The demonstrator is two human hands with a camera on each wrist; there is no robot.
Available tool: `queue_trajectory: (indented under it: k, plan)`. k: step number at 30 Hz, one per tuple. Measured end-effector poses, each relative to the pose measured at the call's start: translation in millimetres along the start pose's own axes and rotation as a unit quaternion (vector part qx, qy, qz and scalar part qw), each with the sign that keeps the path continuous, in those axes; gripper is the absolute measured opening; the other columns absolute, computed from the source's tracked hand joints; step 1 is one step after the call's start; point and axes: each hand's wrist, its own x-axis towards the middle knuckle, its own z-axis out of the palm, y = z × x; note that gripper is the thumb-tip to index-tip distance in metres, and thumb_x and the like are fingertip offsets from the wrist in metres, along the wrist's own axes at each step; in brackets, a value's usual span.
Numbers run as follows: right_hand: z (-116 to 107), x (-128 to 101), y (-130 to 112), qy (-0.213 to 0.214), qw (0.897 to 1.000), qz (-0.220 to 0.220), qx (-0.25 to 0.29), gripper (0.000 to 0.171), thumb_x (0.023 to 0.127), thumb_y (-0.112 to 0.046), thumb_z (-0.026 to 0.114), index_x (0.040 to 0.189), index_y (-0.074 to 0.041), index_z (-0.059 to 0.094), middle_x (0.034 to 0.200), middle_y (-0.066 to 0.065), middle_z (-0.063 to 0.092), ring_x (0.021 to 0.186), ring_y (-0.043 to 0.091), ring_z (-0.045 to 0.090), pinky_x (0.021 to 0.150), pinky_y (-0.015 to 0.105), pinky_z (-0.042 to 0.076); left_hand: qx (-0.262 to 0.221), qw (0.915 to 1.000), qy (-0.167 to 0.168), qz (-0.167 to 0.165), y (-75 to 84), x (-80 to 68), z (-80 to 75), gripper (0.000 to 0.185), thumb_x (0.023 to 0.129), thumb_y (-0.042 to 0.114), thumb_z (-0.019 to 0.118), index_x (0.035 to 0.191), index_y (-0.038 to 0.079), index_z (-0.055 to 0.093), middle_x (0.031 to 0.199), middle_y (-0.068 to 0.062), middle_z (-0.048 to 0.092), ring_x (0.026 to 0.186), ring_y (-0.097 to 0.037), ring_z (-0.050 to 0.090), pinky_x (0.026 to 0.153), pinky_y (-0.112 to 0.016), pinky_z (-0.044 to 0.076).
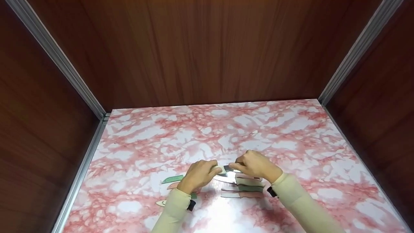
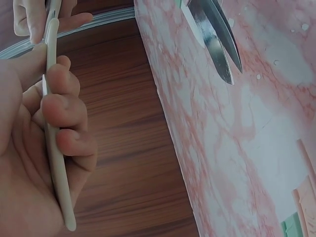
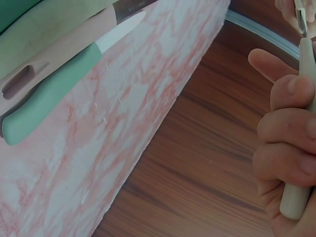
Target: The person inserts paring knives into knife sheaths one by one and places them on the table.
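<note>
My left hand [image 1: 201,173] grips a slim cream blade sheath [image 2: 58,163], its fingers curled round it and its thumb along one side. Facing it, my right hand [image 1: 255,164] holds a knife by its cream handle [image 3: 296,200]. Between the hands, a short stretch of dark blade [image 1: 227,168] shows, in line with the sheath. In the left wrist view, the right hand's fingers come close to the sheath's end. Just below the hands lies a row of knives with pink, cream and green handles [image 1: 250,188], blades pointing left.
Left of the knives, partly under my left forearm, lie a green sheath [image 1: 173,179], a pink sheath [image 1: 172,185] and a cream one [image 1: 160,203]. The red-and-white marbled table [image 1: 145,145] is bounded by brown wood-grain panels [image 1: 207,51] with metal corner rails [image 1: 352,51].
</note>
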Motion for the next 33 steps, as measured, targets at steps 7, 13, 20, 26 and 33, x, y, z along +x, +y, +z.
queue_trajectory:
  k: [7,13,20,26,33]
  plan:
    - [-0.7,0.2,-0.9,-0.007,1.0,0.009,0.003,0.05,0.095,-0.043,0.052,0.052,-0.021,0.042,0.047,-0.016,0.026,0.039,-0.007,0.02,0.041,0.017,0.023,-0.002,1.0,0.002,0.003,0.4,0.2,0.2,0.03,0.096,0.042,0.051,0.077,0.019,0.051,0.058,0.01,0.034,0.051,-0.006,0.034,0.05,-0.024,0.031]
    - [-2.2,1.0,-3.0,-0.011,1.0,0.01,0.007,0.05,0.096,-0.044,0.051,0.052,-0.021,0.043,0.045,-0.016,0.027,0.038,-0.007,0.021,0.041,0.017,0.026,-0.005,1.0,0.001,0.007,0.6,0.2,0.6,0.03,0.097,0.042,0.049,0.077,0.019,0.05,0.058,0.01,0.033,0.05,-0.006,0.032,0.05,-0.024,0.029]
    - [-2.4,1.2,-4.5,-0.009,1.0,0.014,-0.015,0.047,0.096,-0.045,0.051,0.054,-0.023,0.049,0.047,-0.017,0.032,0.04,-0.005,0.027,0.043,0.018,0.032,-0.005,0.9999,0.002,0.016,3.6,1.3,-1.7,0.031,0.097,0.04,0.051,0.075,0.018,0.05,0.059,0.01,0.033,0.051,-0.006,0.032,0.05,-0.023,0.029]
    - [-1.7,2.0,-5.4,0.0,1.0,0.0,-0.02,0.046,0.095,-0.041,0.054,0.054,-0.022,0.049,0.047,-0.017,0.032,0.041,-0.005,0.027,0.042,0.017,0.031,-0.003,0.9999,-0.002,0.015,5.3,2.6,-1.2,0.03,0.097,0.04,0.051,0.077,0.018,0.051,0.059,0.01,0.035,0.051,-0.006,0.033,0.051,-0.024,0.031]
    - [-2.6,1.3,-7.2,-0.005,1.0,0.01,-0.023,0.046,0.095,-0.042,0.054,0.055,-0.021,0.05,0.046,-0.016,0.032,0.04,-0.005,0.027,0.043,0.018,0.031,-0.006,0.9999,-0.001,0.013,6.9,4.1,0.7,0.029,0.097,0.039,0.051,0.078,0.017,0.051,0.06,0.01,0.034,0.051,-0.005,0.033,0.05,-0.023,0.031]
